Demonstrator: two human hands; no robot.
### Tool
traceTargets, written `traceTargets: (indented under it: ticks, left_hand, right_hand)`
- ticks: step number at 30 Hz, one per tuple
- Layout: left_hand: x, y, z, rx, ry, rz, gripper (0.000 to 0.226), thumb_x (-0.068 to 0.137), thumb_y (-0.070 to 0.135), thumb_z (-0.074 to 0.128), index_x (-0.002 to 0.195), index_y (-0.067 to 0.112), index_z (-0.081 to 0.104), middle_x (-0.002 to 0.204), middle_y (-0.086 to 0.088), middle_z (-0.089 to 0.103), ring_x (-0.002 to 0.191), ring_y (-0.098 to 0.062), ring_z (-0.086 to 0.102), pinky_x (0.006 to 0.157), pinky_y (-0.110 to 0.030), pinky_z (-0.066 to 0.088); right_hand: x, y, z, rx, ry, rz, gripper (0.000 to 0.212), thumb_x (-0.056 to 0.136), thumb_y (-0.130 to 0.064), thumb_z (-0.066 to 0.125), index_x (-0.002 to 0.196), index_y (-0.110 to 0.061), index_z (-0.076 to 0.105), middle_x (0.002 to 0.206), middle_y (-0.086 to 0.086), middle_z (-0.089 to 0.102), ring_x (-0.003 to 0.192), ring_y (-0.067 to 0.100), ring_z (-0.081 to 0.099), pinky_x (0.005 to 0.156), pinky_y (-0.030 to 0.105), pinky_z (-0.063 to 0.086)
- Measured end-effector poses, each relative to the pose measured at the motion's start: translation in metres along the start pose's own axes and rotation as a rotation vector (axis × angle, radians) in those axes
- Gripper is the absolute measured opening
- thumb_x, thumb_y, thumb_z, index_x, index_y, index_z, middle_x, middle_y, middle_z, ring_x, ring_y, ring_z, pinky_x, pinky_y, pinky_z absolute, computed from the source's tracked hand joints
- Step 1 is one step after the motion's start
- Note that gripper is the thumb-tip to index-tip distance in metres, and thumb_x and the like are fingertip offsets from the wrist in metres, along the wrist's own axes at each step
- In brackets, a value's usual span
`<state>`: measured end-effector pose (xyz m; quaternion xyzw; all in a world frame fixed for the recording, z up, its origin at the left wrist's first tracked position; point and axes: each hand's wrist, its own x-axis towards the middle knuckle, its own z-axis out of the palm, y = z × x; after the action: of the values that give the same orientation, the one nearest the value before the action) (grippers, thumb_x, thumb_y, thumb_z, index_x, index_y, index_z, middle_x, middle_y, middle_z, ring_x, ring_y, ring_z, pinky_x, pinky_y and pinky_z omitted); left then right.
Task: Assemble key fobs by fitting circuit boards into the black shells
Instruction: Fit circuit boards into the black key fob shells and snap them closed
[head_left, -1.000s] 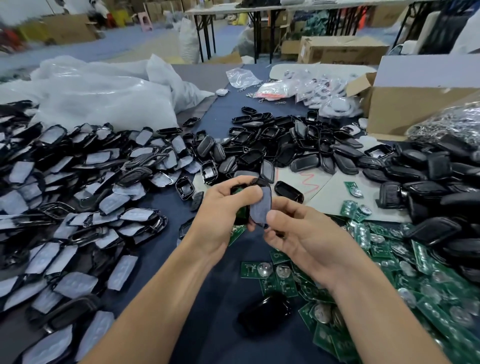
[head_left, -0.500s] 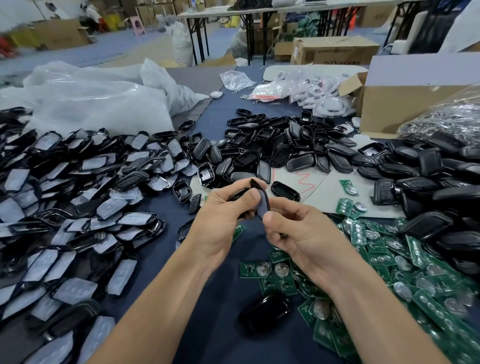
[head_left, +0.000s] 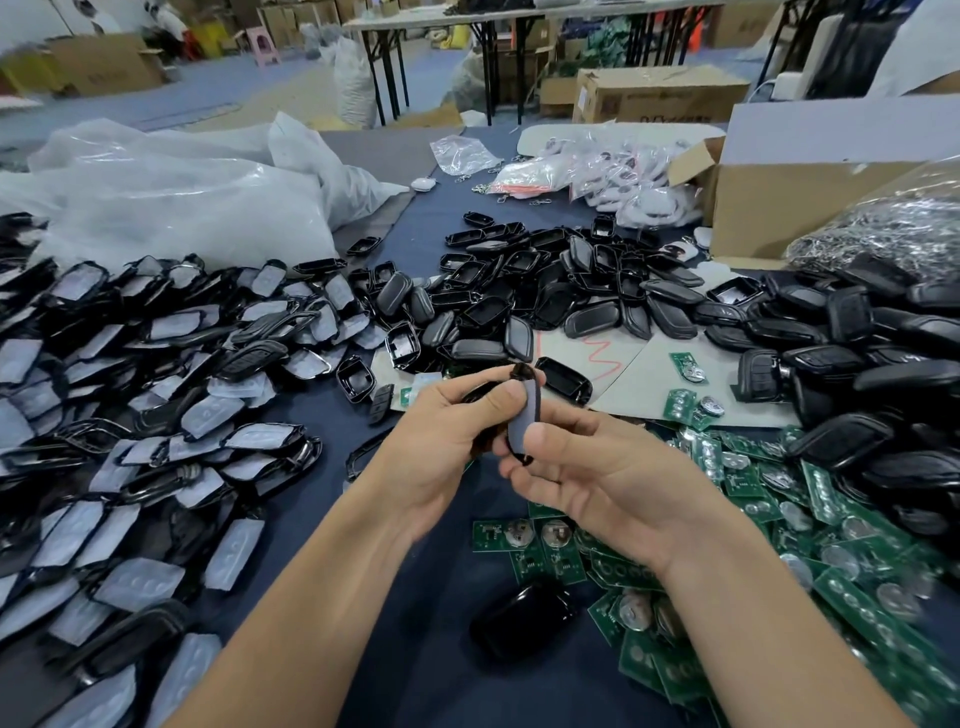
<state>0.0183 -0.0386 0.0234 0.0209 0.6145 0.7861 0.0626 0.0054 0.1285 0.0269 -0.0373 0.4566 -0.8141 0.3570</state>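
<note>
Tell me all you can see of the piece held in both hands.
The held shell is a black, plastic-looking frame with a pale grey matte pad on the side facing right. It stands nearly upright above the table. The left hand grips it, thumb near its top; the right hand pinches its lower end. Whether a board is inside cannot be seen.

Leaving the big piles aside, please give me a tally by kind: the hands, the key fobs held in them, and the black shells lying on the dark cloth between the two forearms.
Hands: 2, left hand and right hand
Key fob, held by both hands: 1
Glossy black shell on the cloth: 1
Total: 4
</note>
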Motion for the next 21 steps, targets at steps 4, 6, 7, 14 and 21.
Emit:
traceTargets:
  ticks: [4, 6, 7, 14, 21]
  left_hand:
    - [0.002, -0.003, 0.002, -0.033, 0.072, -0.067, 0.036, 0.082, 0.049, 0.072, 0.089, 0.015, 0.083, 0.074, -0.003, 0.066, 0.060, -0.011, 0.053, 0.054, -0.021, 0.050]
    - [0.005, -0.003, 0.002, -0.125, 0.164, -0.126, 0.038, 0.079, 0.050, 0.069, 0.084, 0.015, 0.083, 0.069, 0.002, 0.061, 0.055, -0.009, 0.051, 0.052, -0.021, 0.050]
    - [0.007, -0.003, 0.001, -0.176, 0.196, -0.150, 0.037, 0.078, 0.049, 0.068, 0.085, 0.016, 0.084, 0.069, 0.003, 0.062, 0.054, -0.009, 0.052, 0.052, -0.021, 0.051]
    - [0.013, -0.001, -0.007, -0.445, 0.277, -0.137, 0.033, 0.093, 0.010, 0.053, 0.120, -0.003, 0.066, 0.102, -0.015, 0.073, 0.079, -0.019, 0.071, 0.073, -0.028, 0.060]
    - [0.010, -0.008, -0.003, -0.222, 0.341, -0.062, 0.038, 0.099, -0.002, 0.035, 0.114, 0.003, 0.070, 0.111, -0.019, 0.077, 0.098, -0.029, 0.075, 0.079, -0.036, 0.064]
  right_hand:
    - [0.002, 0.001, 0.000, 0.073, -0.019, 0.001, 0.026, 0.078, -0.007, 0.072, 0.103, -0.005, 0.079, 0.095, 0.017, 0.073, 0.078, 0.021, 0.071, 0.072, 0.027, 0.061]
    - [0.003, 0.001, 0.000, 0.107, -0.014, -0.001, 0.032, 0.078, -0.006, 0.072, 0.109, -0.004, 0.079, 0.097, 0.018, 0.072, 0.079, 0.021, 0.071, 0.074, 0.027, 0.061]
    - [0.003, 0.001, -0.001, 0.119, -0.012, -0.004, 0.033, 0.078, -0.006, 0.072, 0.110, -0.003, 0.079, 0.098, 0.018, 0.072, 0.078, 0.021, 0.072, 0.074, 0.028, 0.062]
    - [0.009, 0.005, -0.003, 0.034, 0.157, -0.099, 0.046, 0.071, -0.011, 0.077, 0.116, -0.001, 0.073, 0.098, 0.016, 0.075, 0.076, 0.017, 0.072, 0.072, 0.025, 0.061]
    - [0.012, 0.011, -0.001, -0.096, 0.268, -0.164, 0.016, 0.079, -0.003, 0.080, 0.090, -0.014, 0.083, 0.097, 0.010, 0.077, 0.087, 0.019, 0.074, 0.074, 0.022, 0.059]
